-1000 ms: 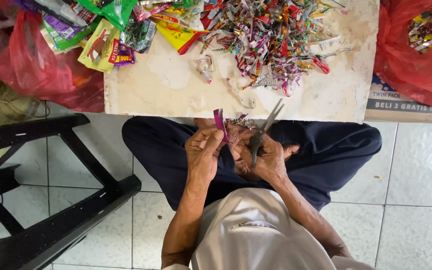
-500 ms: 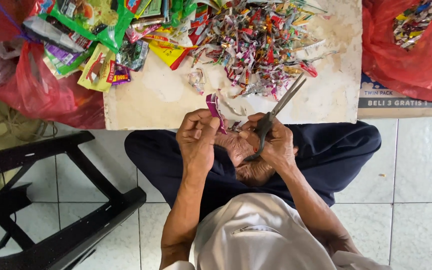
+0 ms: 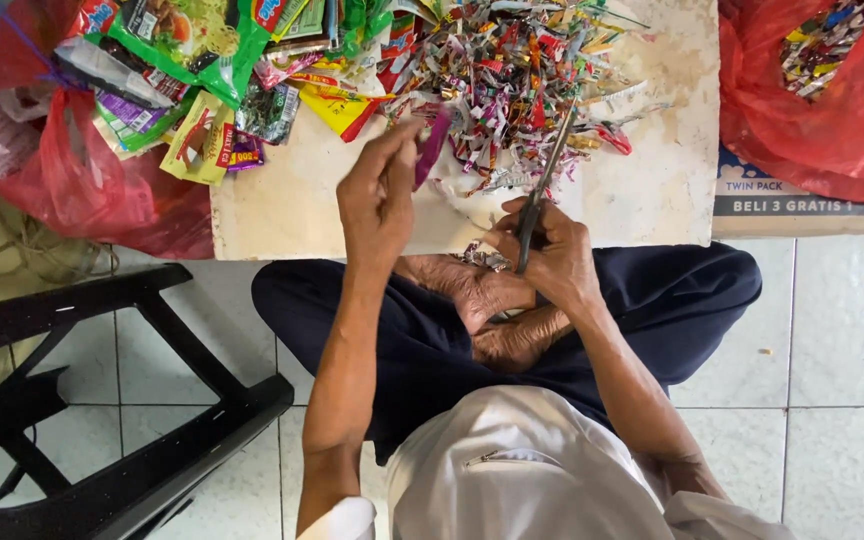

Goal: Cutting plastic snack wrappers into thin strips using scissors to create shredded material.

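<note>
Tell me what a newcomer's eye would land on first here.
First, the heap of colourful cut wrapper strips at the top of the pale board. Below it, the left hand pinches a purple strip while the right hand grips scissors. Red plastic bags flank both sides.

Left hand [image 3: 377,200] pinches purple wrapper strip [image 3: 431,148]; right hand [image 3: 550,248] grips scissors [image 3: 544,185].
</note>
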